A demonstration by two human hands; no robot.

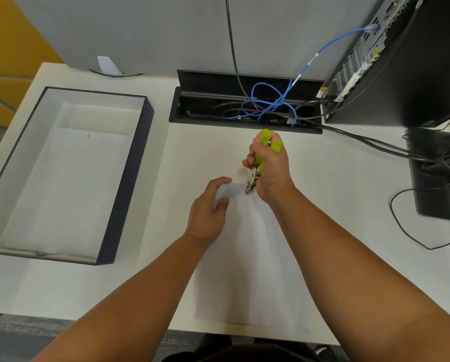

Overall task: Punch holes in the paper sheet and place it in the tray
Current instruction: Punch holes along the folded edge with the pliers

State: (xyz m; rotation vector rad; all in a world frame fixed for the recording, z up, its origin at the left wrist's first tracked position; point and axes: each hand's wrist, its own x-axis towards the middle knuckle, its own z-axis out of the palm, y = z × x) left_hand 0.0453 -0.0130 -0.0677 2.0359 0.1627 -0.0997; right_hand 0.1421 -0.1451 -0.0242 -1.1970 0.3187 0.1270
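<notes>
Gripping one green-handled hole punch [255, 176], right hand [271, 165] closed, metal head down on far edge | left hand [209, 210] pinching one paper sheet [247, 257], long axis near-far | one tray [130, 178] left.

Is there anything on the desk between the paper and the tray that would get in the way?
Nothing visible. Bare desk lies between the paper and the tray to its left. Only the tray's dark wall must be cleared; sheets already lie inside.
</notes>
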